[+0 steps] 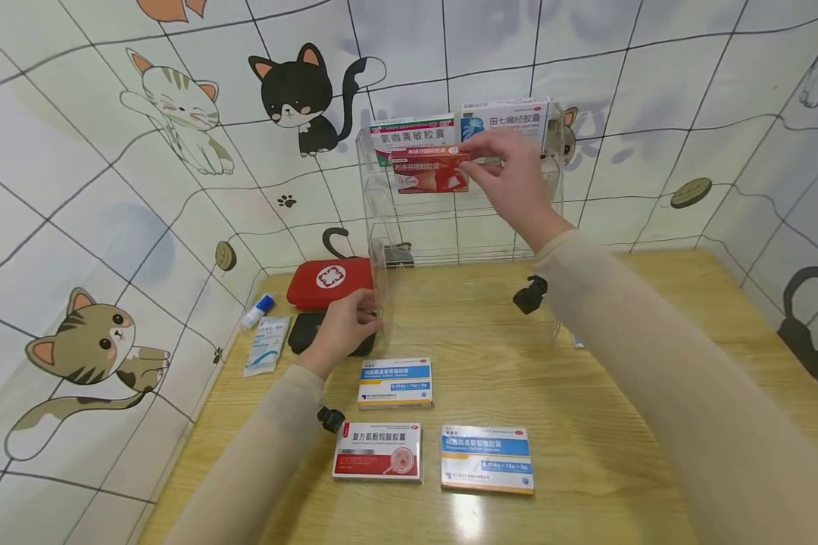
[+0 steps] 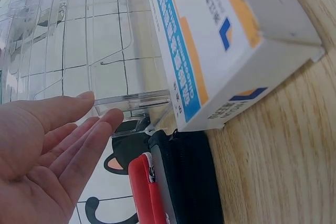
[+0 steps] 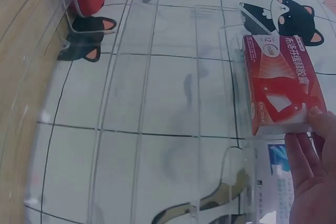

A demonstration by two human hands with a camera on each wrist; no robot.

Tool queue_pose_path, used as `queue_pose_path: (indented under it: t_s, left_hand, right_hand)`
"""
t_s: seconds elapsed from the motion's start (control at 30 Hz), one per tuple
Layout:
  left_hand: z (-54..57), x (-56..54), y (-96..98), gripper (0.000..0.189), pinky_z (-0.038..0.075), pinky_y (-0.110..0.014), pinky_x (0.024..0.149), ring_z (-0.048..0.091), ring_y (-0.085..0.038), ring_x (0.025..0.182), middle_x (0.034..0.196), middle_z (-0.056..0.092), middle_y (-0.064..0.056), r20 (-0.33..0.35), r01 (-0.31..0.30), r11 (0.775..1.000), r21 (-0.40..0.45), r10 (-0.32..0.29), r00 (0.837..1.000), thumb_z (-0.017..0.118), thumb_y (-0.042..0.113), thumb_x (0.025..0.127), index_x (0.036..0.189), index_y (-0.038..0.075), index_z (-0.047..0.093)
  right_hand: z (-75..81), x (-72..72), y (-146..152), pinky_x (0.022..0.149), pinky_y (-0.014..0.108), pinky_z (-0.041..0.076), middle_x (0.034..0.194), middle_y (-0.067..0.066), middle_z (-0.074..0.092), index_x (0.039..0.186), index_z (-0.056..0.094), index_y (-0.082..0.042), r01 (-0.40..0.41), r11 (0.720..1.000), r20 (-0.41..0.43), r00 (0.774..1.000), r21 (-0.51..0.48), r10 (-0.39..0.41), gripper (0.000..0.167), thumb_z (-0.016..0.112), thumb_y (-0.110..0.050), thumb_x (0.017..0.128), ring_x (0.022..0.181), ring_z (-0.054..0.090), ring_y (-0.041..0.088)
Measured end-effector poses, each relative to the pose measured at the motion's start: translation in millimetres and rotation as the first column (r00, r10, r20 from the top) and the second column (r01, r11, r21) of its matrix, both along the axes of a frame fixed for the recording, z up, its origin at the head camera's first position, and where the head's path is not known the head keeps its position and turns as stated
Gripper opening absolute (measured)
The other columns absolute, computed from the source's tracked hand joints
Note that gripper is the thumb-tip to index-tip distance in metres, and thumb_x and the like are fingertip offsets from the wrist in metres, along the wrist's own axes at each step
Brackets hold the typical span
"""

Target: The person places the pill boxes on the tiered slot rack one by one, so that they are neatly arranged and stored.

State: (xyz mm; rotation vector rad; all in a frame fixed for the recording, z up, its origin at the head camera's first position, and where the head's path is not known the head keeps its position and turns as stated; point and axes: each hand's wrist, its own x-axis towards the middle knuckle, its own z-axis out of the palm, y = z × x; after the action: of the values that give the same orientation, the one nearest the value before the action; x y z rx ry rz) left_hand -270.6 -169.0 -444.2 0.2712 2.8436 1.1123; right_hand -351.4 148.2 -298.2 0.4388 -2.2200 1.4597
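My right hand (image 1: 514,178) pinches the right end of a red medicine box (image 1: 428,171) between thumb and fingers, at the upper part of a clear tiered rack (image 1: 460,253). In the right wrist view the red box (image 3: 283,85) is in front of the rack's upper tiers. My left hand (image 1: 344,329) holds the rack's left side low down, its thumb and fingertips at the clear edge in the left wrist view. On the top tier stand a white-and-green medicine box (image 1: 409,135) and a white-and-blue medicine box (image 1: 528,121), the latter partly behind my right hand.
On the table (image 1: 477,341) lie two blue-and-white boxes, one nearer the rack (image 1: 395,383) and one in front (image 1: 487,459), beside a red-and-white box (image 1: 378,452). Left of the rack are a red case (image 1: 329,281), a black case (image 1: 304,331), a white packet (image 1: 267,346) and a small blue-capped bottle (image 1: 257,311).
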Motion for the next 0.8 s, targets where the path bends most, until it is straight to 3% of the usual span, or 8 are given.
queue_pose_path:
  t_s: [0.2, 0.4, 0.53, 0.7, 0.8]
  left_hand:
    - [0.1, 0.7, -0.3, 0.057, 0.063, -0.041, 0.092, 0.074, -0.025, 0.107, 0.127, 0.069, -0.011, 0.02, -0.005, 1.0, 0.012, 0.004, 1.0, 0.079, 0.01, 0.091, 0.142, 0.01, 0.055]
    - [-0.7, 0.2, 0.0, 0.057, 0.063, -0.041, 0.091, 0.074, -0.024, 0.105, 0.127, 0.069, -0.012, 0.018, -0.013, 1.0, -0.001, 0.013, 1.0, 0.08, 0.01, 0.09, 0.142, 0.009, 0.055]
    - [-0.6, -0.5, 0.3, 0.058, 0.063, -0.041, 0.092, 0.074, -0.025, 0.106, 0.127, 0.069, -0.012, 0.015, -0.014, 1.0, -0.004, 0.014, 1.0, 0.08, 0.011, 0.091, 0.143, 0.008, 0.055]
    - [0.2, -0.5, 0.9, 0.058, 0.063, -0.04, 0.092, 0.074, -0.023, 0.105, 0.127, 0.069, -0.01, 0.017, -0.018, 1.0, -0.007, 0.018, 1.0, 0.08, 0.011, 0.091, 0.143, 0.01, 0.055]
    - [1.6, 0.6, 1.0, 0.059, 0.063, -0.04, 0.092, 0.074, -0.023, 0.105, 0.126, 0.07, -0.01, 0.017, -0.021, 1.0, -0.011, 0.021, 1.0, 0.081, 0.012, 0.09, 0.143, 0.011, 0.055]
  right_hand:
    - [-15.4, -16.4, -17.7, 0.101, 0.025, 0.056, 0.127, 0.0, 0.062, 0.121, 0.074, -0.018, -0.008, 1.0, 0.025, 1.0, 0.0, 0.008, 0.026, 0.074, -0.022, 0.096, 0.119, 0.062, 0.01]
    - [-30.2, -23.2, -25.7, 0.101, 0.026, 0.057, 0.133, -0.002, 0.061, 0.121, 0.074, -0.019, -0.016, 0.996, 0.098, 0.995, 0.084, 0.008, 0.024, 0.073, -0.02, 0.097, 0.124, 0.06, 0.012]
    - [-33.7, -25.3, -27.5, 0.102, 0.028, 0.057, 0.139, -0.002, 0.06, 0.123, 0.073, -0.02, -0.032, 0.996, 0.109, 0.994, 0.078, 0.023, 0.026, 0.073, -0.02, 0.098, 0.122, 0.064, 0.016]
    - [-37.2, -19.3, -25.8, 0.106, 0.028, 0.054, 0.14, 0.0, 0.059, 0.131, 0.07, -0.02, -0.048, 0.997, 0.091, 0.995, 0.059, 0.043, 0.033, 0.073, -0.023, 0.097, 0.123, 0.063, 0.014]
    - [-43.3, -5.2, -21.9, 0.11, 0.029, 0.052, 0.14, 0.003, 0.057, 0.134, 0.067, -0.014, -0.034, 0.999, 0.03, 0.999, 0.022, 0.034, 0.04, 0.075, -0.021, 0.095, 0.125, 0.061, 0.016]
